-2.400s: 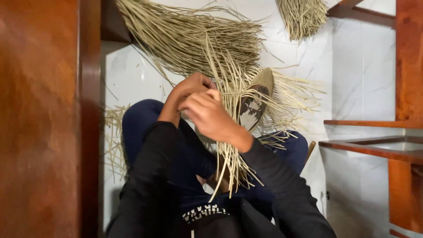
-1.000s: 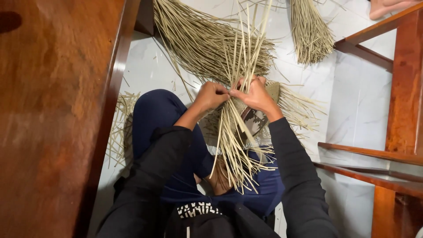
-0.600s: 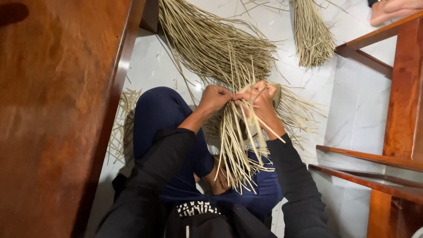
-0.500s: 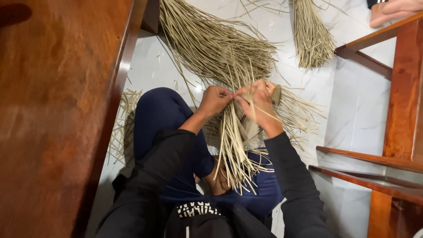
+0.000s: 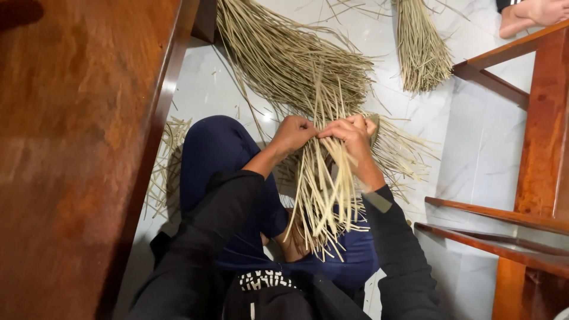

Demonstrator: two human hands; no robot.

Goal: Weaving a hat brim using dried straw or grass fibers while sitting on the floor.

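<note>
Both arms are being held forward over the lap, bent at the elbows, in dark sleeves. The left hand is being kept curled into a closed grasp, knuckles up. The right hand is being held just beside it, fingers pinched together, wrist bent downward.

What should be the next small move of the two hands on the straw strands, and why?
Probably the right hand should pull one strand across and tuck it. Both hands, the left hand too, pinch the bundle of pale straw strands at one spot above the lap, and the loose ends hang down unwoven over the blue trousers.
</note>
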